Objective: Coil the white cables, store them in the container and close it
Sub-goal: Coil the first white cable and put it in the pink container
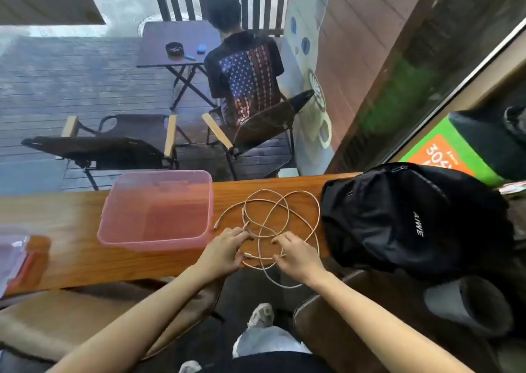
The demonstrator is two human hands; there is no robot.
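- Wooden counter point(71, 247) by a window is serving as the work surface; beyond the glass, a person is sitting on a folding chair on a deck.
- White cables point(280, 210) are lying in loose, overlapping loops on the counter, between the container and the backpack, with one loop hanging over the near edge.
- Judgement: the cables are looking light, thin and limp, so they should bend freely but tangle and spring open if released; the plug ends, being the only stiff parts, are the sensible places to take hold.
- Left hand point(225, 251) is resting on the near part of the tangle with curled fingers point(242, 234) pinching a strand close to a plug end.
- Right hand point(297, 256) is lying just beside it, fingers bent onto the strands; whether they are actually pinching a strand, I cannot tell.
- Pink container point(155, 241) is standing open just left of the cables, holding nothing visible.
- What looks like its lid point(12, 256) is lying well apart at the far left edge of the counter.
- Black backpack point(412, 219) is sitting just right of the cables, touching or nearly touching the outermost loop.
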